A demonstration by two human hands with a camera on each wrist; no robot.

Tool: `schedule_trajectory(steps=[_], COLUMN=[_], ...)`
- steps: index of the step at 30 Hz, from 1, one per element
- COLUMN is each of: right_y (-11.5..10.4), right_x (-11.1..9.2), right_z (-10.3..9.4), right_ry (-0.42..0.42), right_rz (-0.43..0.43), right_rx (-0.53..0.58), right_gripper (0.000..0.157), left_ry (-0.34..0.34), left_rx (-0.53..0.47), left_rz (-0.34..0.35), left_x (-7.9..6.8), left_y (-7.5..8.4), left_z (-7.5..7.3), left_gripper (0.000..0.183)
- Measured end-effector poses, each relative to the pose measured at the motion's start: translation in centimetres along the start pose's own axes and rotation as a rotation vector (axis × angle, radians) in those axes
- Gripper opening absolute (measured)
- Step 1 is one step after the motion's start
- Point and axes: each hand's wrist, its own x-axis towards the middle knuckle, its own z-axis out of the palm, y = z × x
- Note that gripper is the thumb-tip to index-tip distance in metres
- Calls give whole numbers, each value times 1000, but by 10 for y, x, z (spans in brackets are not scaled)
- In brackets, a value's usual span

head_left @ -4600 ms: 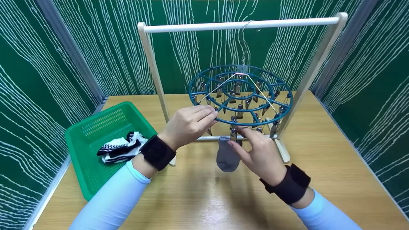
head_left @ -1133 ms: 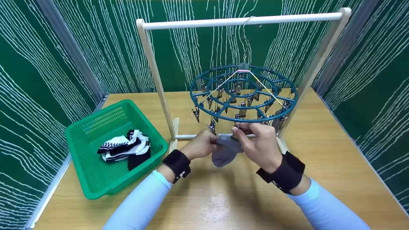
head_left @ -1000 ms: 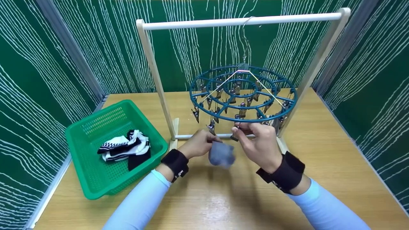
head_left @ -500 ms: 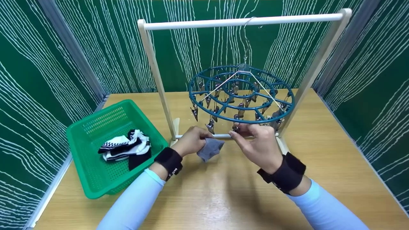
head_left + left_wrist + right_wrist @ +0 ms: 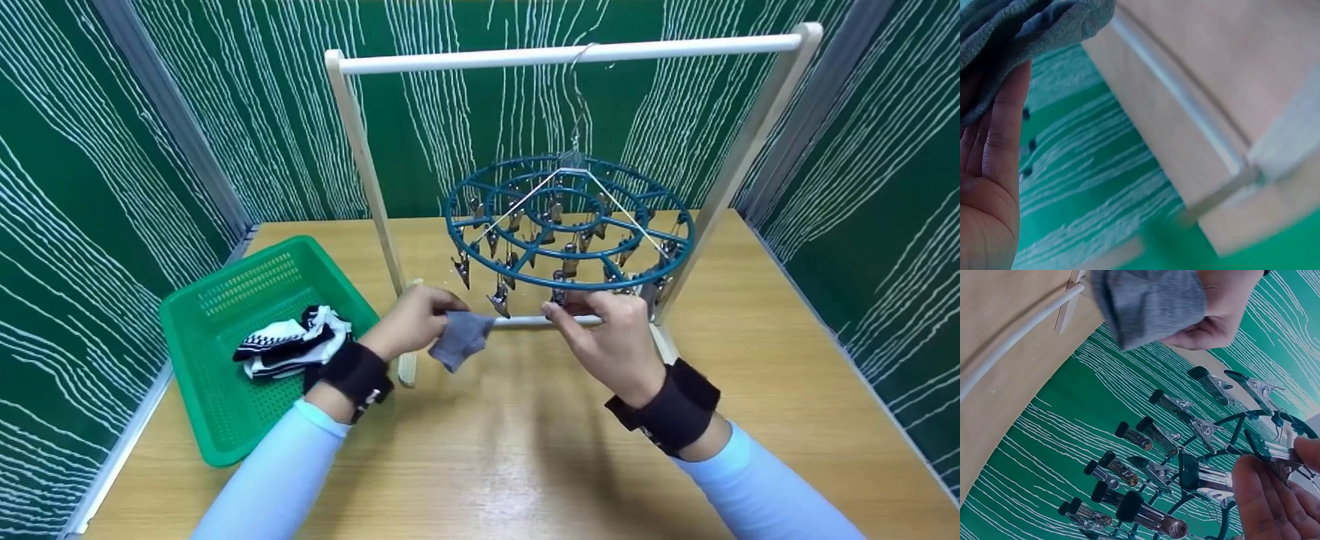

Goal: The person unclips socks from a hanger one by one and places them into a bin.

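Observation:
My left hand [image 5: 411, 321] pinches a small grey sock [image 5: 459, 341] by its edge, left of the hanging clip dryer. In the left wrist view the sock [image 5: 1044, 28] droops over the fingers. Below the front rim of the round blue-green clip hanger [image 5: 585, 286], my right hand [image 5: 615, 337] pinches a metal clip [image 5: 558, 298]. The right wrist view has this clip [image 5: 1275, 451] between thumb and fingers, with no cloth in it. Sock and clip are apart. Other metal clips [image 5: 501, 298] dangle from the rings.
A wooden stand with a white top bar [image 5: 465, 58] carries the hanger. At left, a green basket [image 5: 180, 360] contains black-and-white socks [image 5: 281, 341], partly behind the left wrist. Something grey [image 5: 649, 296] hangs at the hanger's right side, mostly hidden. Green walls surround the wooden table [image 5: 480, 465].
The grey sock, earlier hanging at the front clip, came away in my left hand, which moved left with it. My right hand stays on the clip. The hanger swayed slightly.

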Motion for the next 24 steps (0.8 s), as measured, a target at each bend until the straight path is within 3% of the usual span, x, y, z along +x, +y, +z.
schedule_trajectory(steps=[6, 12, 17, 24], right_y=[-1, 0, 0, -2], right_x=[0, -1, -1, 1], right_z=[0, 1, 1, 0], right_ry=[-5, -2, -1, 3], right_rz=[8, 9, 20, 28], right_rx=[4, 0, 6, 11], right_gripper=[8, 9, 12, 12], left_ry=[64, 154, 216, 234], left_rx=[-3, 50, 120, 153], left_rz=[-88, -81, -102, -165], left_x=[-20, -35, -49, -59], left_y=[-2, -10, -24, -47], left_z=[-41, -81, -110, -139], left_gripper=[39, 39, 42, 44])
